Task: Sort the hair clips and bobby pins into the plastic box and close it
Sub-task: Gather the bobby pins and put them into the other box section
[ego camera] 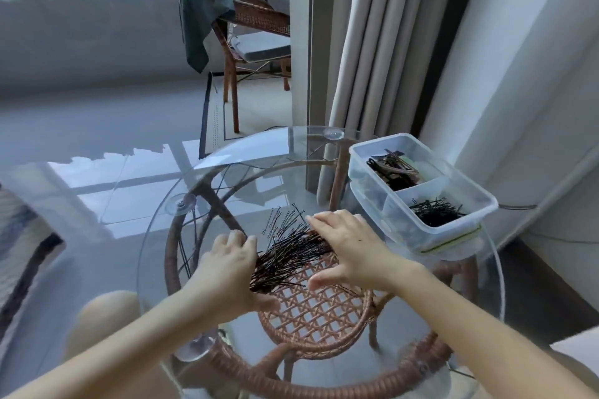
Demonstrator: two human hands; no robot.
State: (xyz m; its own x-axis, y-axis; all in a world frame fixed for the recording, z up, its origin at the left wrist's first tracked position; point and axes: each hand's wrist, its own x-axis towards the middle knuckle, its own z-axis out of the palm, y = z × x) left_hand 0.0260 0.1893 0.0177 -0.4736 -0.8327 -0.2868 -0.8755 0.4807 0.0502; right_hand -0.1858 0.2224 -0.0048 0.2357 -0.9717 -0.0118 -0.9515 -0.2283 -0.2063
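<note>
The left hand (228, 264), fingers curled, presses the near end of a loose pile of black bobby pins (287, 256) on the round glass table (227, 172); the right hand (345, 248) lies flat and spread over the far end. The pins look thin, stiff, light and slippery, best pinched as a bundle mid-length. The clear plastic box (421, 230), divided and lidless, stands at right, partly filled.

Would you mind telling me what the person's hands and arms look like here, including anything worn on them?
Both arms are bare from wrist to the frame edge; no sleeves show. The left hand and right hand wear no gloves, and I can see no rings, watch or bracelet on either. The nails look short and unpainted, though the picture is slightly blurred, so fine detail is uncertain.
</note>
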